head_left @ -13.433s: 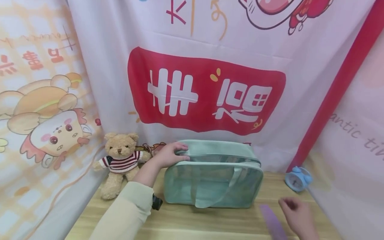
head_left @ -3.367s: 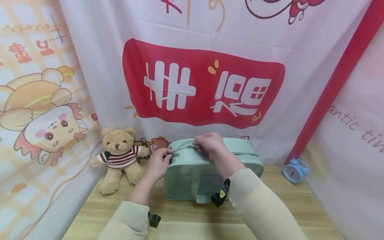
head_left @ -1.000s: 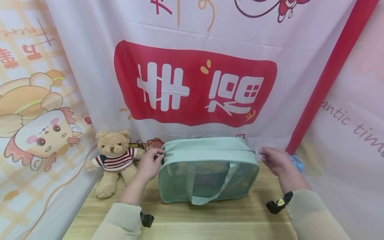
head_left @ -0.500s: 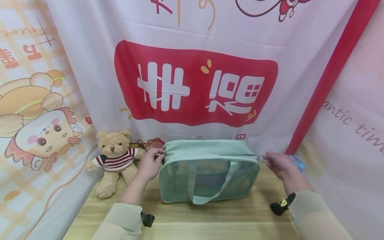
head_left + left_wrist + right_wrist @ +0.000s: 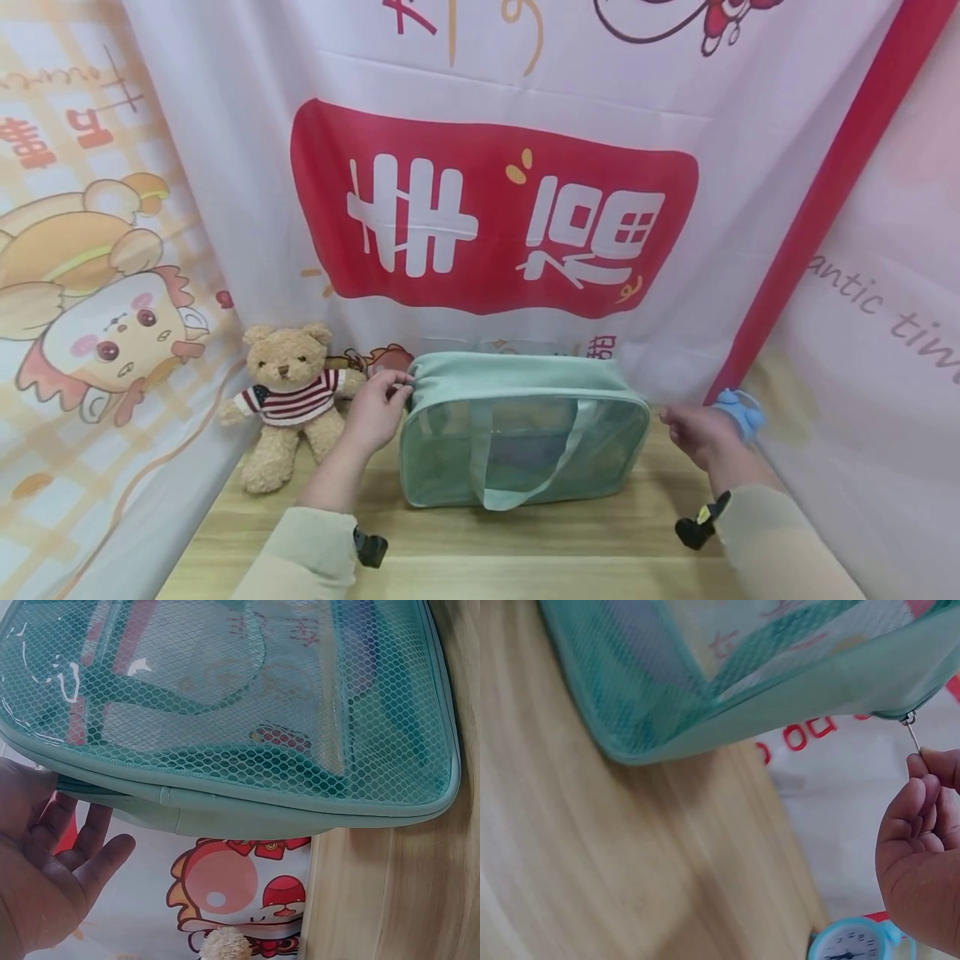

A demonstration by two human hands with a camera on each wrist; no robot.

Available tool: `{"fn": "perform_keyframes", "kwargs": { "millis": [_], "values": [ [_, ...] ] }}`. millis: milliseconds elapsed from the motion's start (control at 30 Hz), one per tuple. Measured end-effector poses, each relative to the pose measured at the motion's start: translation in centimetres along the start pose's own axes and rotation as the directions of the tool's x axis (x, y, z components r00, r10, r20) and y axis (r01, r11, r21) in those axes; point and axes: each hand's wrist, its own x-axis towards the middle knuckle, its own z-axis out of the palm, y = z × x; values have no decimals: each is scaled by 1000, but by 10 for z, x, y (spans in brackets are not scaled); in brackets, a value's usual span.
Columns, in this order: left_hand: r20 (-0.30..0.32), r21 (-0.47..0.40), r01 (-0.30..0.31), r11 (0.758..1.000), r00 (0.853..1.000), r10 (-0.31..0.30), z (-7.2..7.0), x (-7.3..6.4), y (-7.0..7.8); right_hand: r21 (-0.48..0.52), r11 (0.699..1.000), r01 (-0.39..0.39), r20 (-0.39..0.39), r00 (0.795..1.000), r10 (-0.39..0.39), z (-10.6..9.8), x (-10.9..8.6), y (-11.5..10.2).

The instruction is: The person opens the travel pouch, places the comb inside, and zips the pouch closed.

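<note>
A mint-green bag (image 5: 525, 450) with see-through mesh sides and a strap handle stands upright on the wooden table. My left hand (image 5: 381, 410) pinches its upper left end; in the left wrist view the hand's (image 5: 49, 859) other fingers are spread, and the thumb and index tips are partly out of sight. At the bag's right end my right hand (image 5: 701, 432) pinches the metal zipper pull (image 5: 913, 736) between thumb and finger. The zipper slider sits at that end, and the top looks drawn together. Something purple (image 5: 362, 656) shows faintly through the mesh.
A teddy bear (image 5: 288, 404) in a striped sweater sits left of the bag, close to my left forearm. Behind my right hand stands a blue alarm clock (image 5: 742, 412), partly hidden. Printed cloth (image 5: 495, 221) hangs behind and on both sides.
My right hand moved from beside a purple strip on the table to the zipper, then rightward along the top to the right end, lowering slightly. The gaping top closed. My left hand moved to the left end.
</note>
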Motion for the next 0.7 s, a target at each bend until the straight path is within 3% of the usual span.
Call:
{"fn": "perform_keyframes", "kwargs": {
  "millis": [167, 433, 700],
  "values": [
    [4, -7, -11, 1000, 1000, 11, 2, 0, 1, -73, 997, 28, -25, 999, -30, -5, 5, 12],
    [-2, -10, 16, 1000, 1000, -16, 2, 0, 1, -194, 981, 25, -100, 994, -46, 0, 5, 10],
    [-12, -11, 4, 1000, 1000, -4, 2, 0, 1, -208, 978, 9, -160, 986, -43, 4, 5, 10]
  ]
}}
